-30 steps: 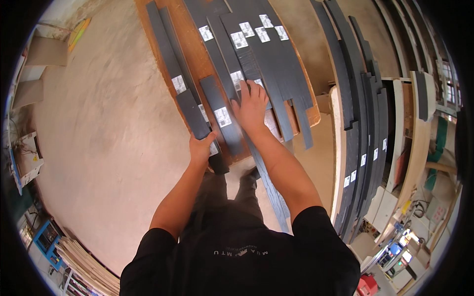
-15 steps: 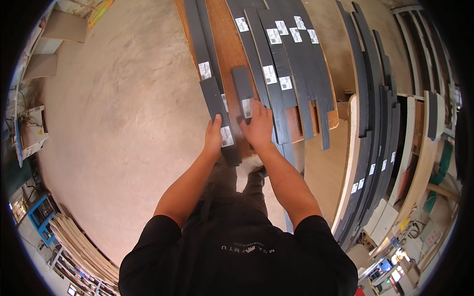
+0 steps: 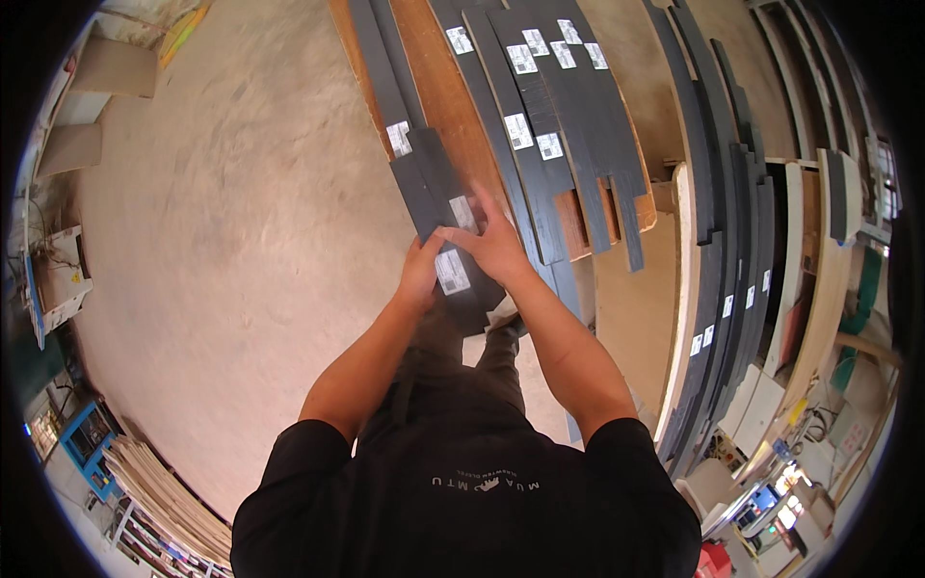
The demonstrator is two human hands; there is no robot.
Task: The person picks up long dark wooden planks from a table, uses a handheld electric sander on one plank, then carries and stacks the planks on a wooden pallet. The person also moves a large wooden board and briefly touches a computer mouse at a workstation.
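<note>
Two short dark grey boards lie side by side near my body at the wooden panel's left edge, overlapping longer boards. My left hand (image 3: 421, 273) grips the left board (image 3: 414, 193), thumb on top near its white label. Against that one sits the right board (image 3: 438, 159), also labelled. My right hand (image 3: 493, 249) holds it, with the thumb across its top and the somewhat blurred fingers along its right edge. Both thumbs nearly meet over the seam. The undersides of the boards and the fingertips beneath are hidden.
Long dark grey boards (image 3: 568, 116) with white labels cover the right of the brown wooden panel (image 3: 445, 87). Another stack of dark boards (image 3: 737, 222) stands further right, beside a pale panel edge (image 3: 682, 270). Concrete floor (image 3: 222, 222) spreads to the left.
My right hand has moved left, bringing its short board from the bare wood up against the board in my left hand. The view has shifted slightly.
</note>
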